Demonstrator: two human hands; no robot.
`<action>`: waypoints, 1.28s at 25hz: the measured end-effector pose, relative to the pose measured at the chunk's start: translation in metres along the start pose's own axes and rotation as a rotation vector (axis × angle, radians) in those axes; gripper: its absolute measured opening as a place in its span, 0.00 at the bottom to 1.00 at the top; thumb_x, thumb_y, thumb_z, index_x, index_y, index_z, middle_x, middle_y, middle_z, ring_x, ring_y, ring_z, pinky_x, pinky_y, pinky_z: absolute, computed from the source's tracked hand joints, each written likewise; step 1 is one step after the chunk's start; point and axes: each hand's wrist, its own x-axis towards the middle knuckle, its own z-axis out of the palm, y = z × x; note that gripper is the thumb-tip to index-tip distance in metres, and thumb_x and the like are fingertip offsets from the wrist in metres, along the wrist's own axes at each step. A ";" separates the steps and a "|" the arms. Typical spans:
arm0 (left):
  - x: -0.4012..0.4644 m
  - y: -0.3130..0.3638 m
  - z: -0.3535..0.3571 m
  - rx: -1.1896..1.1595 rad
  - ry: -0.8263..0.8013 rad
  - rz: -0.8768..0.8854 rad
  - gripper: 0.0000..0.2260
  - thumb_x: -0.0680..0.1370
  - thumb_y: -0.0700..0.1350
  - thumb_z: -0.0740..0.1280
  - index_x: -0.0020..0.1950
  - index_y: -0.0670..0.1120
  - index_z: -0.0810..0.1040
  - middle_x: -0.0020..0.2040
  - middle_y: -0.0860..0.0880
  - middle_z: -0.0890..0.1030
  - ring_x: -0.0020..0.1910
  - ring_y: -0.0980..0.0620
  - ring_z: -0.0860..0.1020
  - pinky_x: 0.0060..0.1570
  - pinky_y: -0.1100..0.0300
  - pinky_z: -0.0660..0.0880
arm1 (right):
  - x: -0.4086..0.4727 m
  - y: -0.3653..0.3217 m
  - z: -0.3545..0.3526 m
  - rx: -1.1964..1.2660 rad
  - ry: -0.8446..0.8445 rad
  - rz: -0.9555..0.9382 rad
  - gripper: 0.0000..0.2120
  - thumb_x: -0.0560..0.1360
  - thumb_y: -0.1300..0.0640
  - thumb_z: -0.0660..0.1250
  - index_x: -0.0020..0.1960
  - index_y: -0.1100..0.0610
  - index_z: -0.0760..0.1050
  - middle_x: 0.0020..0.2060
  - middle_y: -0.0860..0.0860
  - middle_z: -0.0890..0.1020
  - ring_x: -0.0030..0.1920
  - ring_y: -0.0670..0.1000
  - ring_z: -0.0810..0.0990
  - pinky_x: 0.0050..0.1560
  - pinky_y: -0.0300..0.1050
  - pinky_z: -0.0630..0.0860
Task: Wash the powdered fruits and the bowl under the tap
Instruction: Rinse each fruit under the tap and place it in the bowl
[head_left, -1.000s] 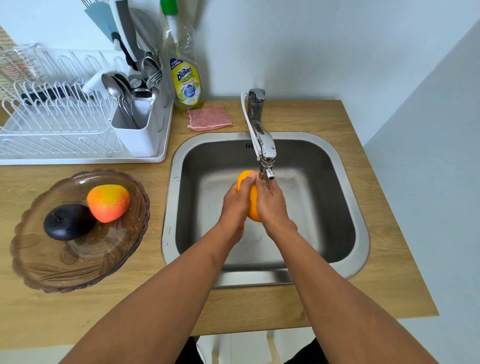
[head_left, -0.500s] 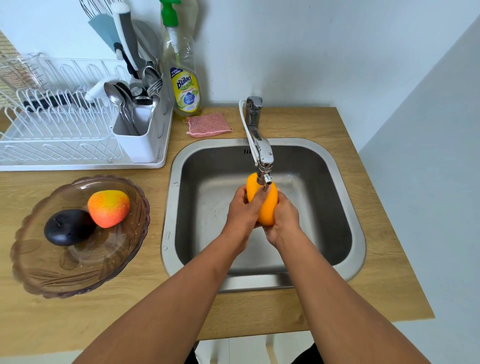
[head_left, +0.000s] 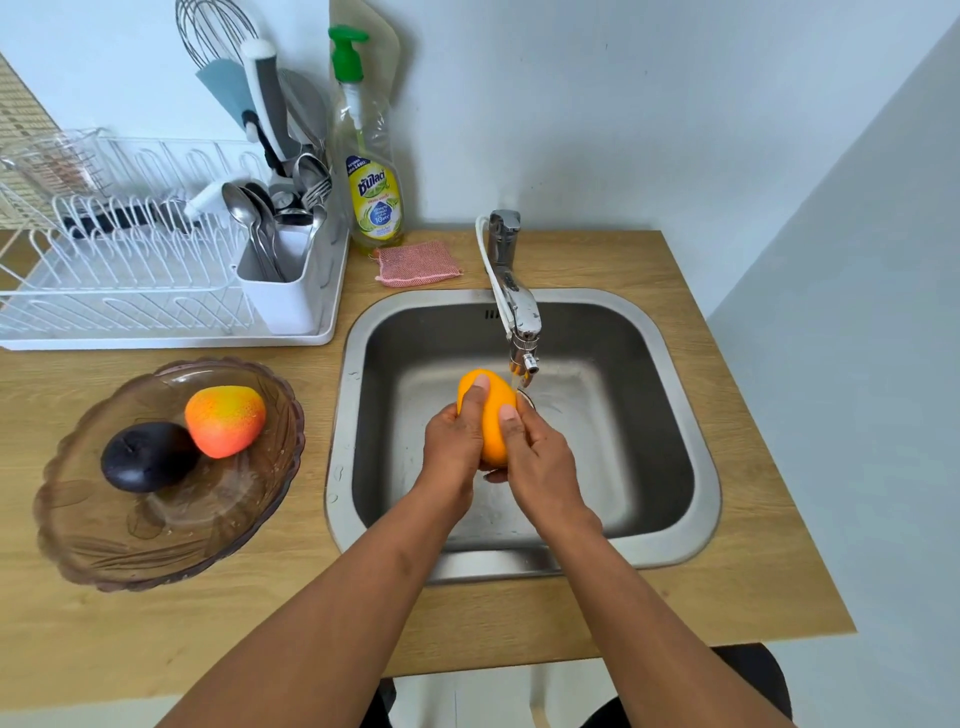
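Orange fruit (head_left: 492, 415) at frame centre, held over the sink (head_left: 675, 374) just below and left of the tap (head_left: 519, 312) spout. Thin stream of water running from the spout at the fruit's upper right edge. Left hand (head_left: 456, 441) wrapped on the fruit's left side, thumb laid across its top. Right hand (head_left: 537, 457) cupping the right side, thumb pressed on the front. Fingers of both hands curled round the fruit, gripping it between them.

Brown glass bowl (head_left: 104, 545) on the wooden surface (head_left: 701, 571) at left of frame, well apart from the sink. Inside it: red-and-yellow fruit (head_left: 224, 420) and dark purple fruit (head_left: 149, 456), touching each other. Droplets on the bowl's inner face.

Upper left of frame: white dish rack (head_left: 130, 270) with a cutlery holder (head_left: 283, 291) full of spoons and utensils. Dish soap bottle (head_left: 370, 176) upright just right of the rack, against the wall. Pink sponge (head_left: 418, 266) lying flat between bottle and tap base.
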 end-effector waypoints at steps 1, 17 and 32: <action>-0.003 0.000 0.001 -0.016 0.010 0.008 0.23 0.79 0.63 0.68 0.55 0.43 0.81 0.50 0.40 0.87 0.43 0.43 0.84 0.32 0.55 0.80 | -0.002 0.000 -0.004 -0.014 0.032 -0.017 0.26 0.81 0.37 0.61 0.74 0.49 0.75 0.56 0.52 0.85 0.51 0.52 0.86 0.46 0.52 0.87; -0.008 0.052 -0.026 0.071 0.020 0.360 0.17 0.78 0.56 0.73 0.64 0.53 0.76 0.57 0.51 0.82 0.55 0.53 0.81 0.49 0.57 0.77 | 0.071 -0.097 -0.071 -0.176 0.321 -0.325 0.06 0.79 0.55 0.72 0.53 0.52 0.86 0.41 0.43 0.86 0.42 0.40 0.82 0.47 0.36 0.78; 0.002 0.057 -0.052 -0.021 -0.017 0.298 0.12 0.78 0.54 0.71 0.61 0.55 0.78 0.54 0.55 0.83 0.56 0.50 0.83 0.52 0.49 0.83 | 0.192 -0.134 -0.047 -0.785 0.092 -0.429 0.16 0.84 0.54 0.61 0.69 0.49 0.80 0.54 0.55 0.85 0.55 0.58 0.82 0.60 0.49 0.76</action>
